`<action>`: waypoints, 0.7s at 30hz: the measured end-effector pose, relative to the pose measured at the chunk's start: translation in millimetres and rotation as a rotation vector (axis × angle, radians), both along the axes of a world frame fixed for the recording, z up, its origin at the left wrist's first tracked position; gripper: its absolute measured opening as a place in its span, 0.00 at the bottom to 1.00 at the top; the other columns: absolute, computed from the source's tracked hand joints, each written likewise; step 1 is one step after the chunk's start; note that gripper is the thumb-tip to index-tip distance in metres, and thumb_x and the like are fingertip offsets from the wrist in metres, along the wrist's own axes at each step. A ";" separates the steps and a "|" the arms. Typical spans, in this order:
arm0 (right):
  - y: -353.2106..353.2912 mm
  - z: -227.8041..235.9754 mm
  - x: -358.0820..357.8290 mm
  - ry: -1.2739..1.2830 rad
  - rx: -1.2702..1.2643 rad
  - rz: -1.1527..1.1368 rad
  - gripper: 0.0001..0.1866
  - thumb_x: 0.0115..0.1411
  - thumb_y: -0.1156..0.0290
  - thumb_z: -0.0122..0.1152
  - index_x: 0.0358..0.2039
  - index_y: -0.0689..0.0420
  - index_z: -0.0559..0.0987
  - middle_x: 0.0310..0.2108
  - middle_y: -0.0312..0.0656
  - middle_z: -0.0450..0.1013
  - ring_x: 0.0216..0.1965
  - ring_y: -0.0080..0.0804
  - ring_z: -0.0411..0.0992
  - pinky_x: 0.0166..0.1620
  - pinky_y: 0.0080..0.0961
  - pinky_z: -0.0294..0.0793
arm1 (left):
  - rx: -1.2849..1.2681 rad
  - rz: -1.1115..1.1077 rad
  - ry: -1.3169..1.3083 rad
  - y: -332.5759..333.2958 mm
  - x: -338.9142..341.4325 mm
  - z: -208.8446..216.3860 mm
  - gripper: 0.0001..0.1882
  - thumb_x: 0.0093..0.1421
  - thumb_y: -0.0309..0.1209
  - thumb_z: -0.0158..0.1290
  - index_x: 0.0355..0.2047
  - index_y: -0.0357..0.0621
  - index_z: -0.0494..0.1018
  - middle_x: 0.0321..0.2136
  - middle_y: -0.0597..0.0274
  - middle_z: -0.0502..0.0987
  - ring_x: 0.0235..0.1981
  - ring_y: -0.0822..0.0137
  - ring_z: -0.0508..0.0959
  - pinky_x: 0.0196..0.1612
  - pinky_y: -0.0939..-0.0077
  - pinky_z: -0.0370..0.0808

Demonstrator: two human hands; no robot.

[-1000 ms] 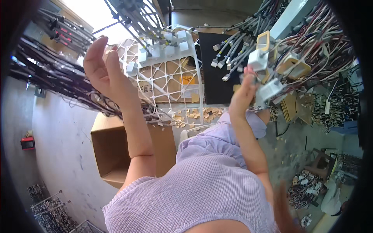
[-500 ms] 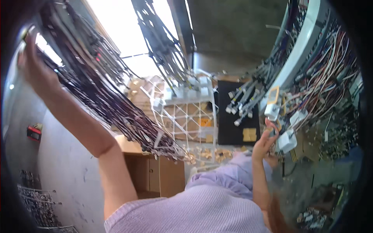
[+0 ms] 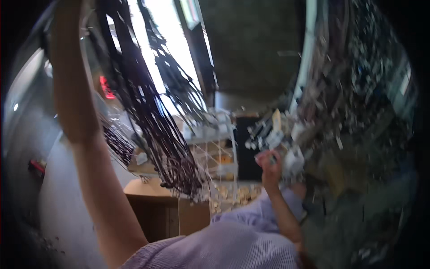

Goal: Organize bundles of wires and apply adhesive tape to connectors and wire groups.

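My left arm (image 3: 76, 98) is raised along the left side, beside a hanging bundle of dark wires (image 3: 143, 98). It reaches the top edge, where the hand passes out of sight. My right hand (image 3: 270, 165) is in front of me, its fingers curled in. Blur hides what, if anything, they hold. Close beside that hand are white connector housings (image 3: 294, 159) and a cluster of grey cables with pale plugs (image 3: 262, 136). A second dark cable bundle (image 3: 172, 71) hangs farther back, near the bright window.
A white net rack (image 3: 234, 152) stands ahead, with a black panel (image 3: 248, 157) to its right. Below the wires sits an open cardboard box (image 3: 192, 217). Small tan pieces (image 3: 244, 195) lie near my legs. Dense blurred wiring (image 3: 358, 89) fills the right side.
The view has swung, and the hanging wires appear steeper. My left arm now points more upright, with its hand gone from view. My right hand appears farther left, its fingers curled.
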State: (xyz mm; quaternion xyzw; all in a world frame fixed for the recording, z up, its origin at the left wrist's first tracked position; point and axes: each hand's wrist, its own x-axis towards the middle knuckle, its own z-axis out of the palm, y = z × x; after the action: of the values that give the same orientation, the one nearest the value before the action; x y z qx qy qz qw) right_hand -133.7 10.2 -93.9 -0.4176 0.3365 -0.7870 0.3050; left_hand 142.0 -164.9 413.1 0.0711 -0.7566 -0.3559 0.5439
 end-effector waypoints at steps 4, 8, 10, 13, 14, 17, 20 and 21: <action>6.8 45.2 17.6 0.136 -0.183 0.178 0.10 0.68 0.64 0.45 0.40 0.58 0.66 0.53 0.52 0.68 0.57 0.34 0.63 0.62 0.32 0.54 | -0.021 0.030 0.012 18.5 -44.8 -38.0 0.12 0.66 0.37 0.45 0.34 0.42 0.71 0.16 0.73 0.63 0.16 0.79 0.64 0.19 0.88 0.62; 4.5 91.1 42.6 -0.148 -0.191 0.501 0.16 0.68 0.52 0.42 0.39 0.53 0.66 0.55 0.50 0.67 0.57 0.35 0.64 0.59 0.28 0.59 | -0.013 0.013 0.028 22.7 -63.9 -60.1 0.12 0.66 0.37 0.45 0.34 0.41 0.71 0.16 0.71 0.64 0.17 0.77 0.66 0.21 0.87 0.63; 10.9 97.1 50.9 -0.311 -0.091 0.631 0.17 0.66 0.52 0.47 0.40 0.54 0.67 0.46 0.46 0.71 0.48 0.29 0.68 0.53 0.24 0.64 | 0.003 0.012 0.054 33.6 -72.8 -72.8 0.12 0.66 0.36 0.44 0.35 0.40 0.71 0.17 0.70 0.65 0.18 0.76 0.67 0.22 0.86 0.64; 24.9 91.8 48.8 -0.351 -0.024 0.759 0.21 0.62 0.47 0.52 0.37 0.55 0.68 0.37 0.38 0.69 0.41 0.23 0.68 0.49 0.22 0.68 | 0.023 0.035 0.112 81.8 -98.2 -108.5 0.13 0.65 0.36 0.44 0.35 0.40 0.72 0.17 0.69 0.66 0.19 0.75 0.68 0.23 0.85 0.64; 29.3 89.3 43.4 -0.411 0.069 0.766 0.23 0.61 0.45 0.54 0.36 0.54 0.69 0.36 0.36 0.69 0.40 0.23 0.67 0.47 0.21 0.69 | 0.008 0.100 0.133 104.5 -109.3 -126.0 0.13 0.65 0.36 0.44 0.35 0.39 0.72 0.17 0.68 0.66 0.19 0.74 0.68 0.23 0.85 0.65; 42.5 88.0 34.5 -0.343 -0.111 0.797 0.36 0.49 0.35 0.62 0.43 0.54 0.67 0.37 0.33 0.68 0.38 0.17 0.67 0.42 0.15 0.68 | 0.488 -0.565 -0.061 163.0 -138.6 -198.8 0.11 0.65 0.34 0.43 0.33 0.40 0.70 0.16 0.68 0.62 0.16 0.73 0.63 0.20 0.82 0.62; 51.8 97.9 26.7 -0.272 -0.137 0.897 0.40 0.38 0.52 0.76 0.48 0.54 0.64 0.38 0.32 0.67 0.39 0.17 0.68 0.42 0.14 0.68 | 0.608 -0.543 0.035 198.3 -146.8 -248.1 0.11 0.69 0.34 0.40 0.32 0.41 0.67 0.13 0.75 0.56 0.11 0.80 0.54 0.16 0.86 0.52; 58.3 102.4 26.3 -0.197 -0.068 0.874 0.43 0.34 0.61 0.79 0.50 0.55 0.64 0.39 0.32 0.67 0.40 0.19 0.68 0.43 0.16 0.68 | 0.589 -0.598 0.049 202.2 -146.4 -249.1 0.12 0.69 0.33 0.39 0.32 0.40 0.67 0.12 0.76 0.55 0.10 0.81 0.53 0.16 0.87 0.52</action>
State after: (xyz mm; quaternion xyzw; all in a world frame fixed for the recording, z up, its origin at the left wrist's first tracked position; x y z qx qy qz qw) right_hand -107.4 68.4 8.5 -0.4535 0.0719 -0.6309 0.6254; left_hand -4.4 37.3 164.0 -0.0078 -0.5969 -0.7007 0.3907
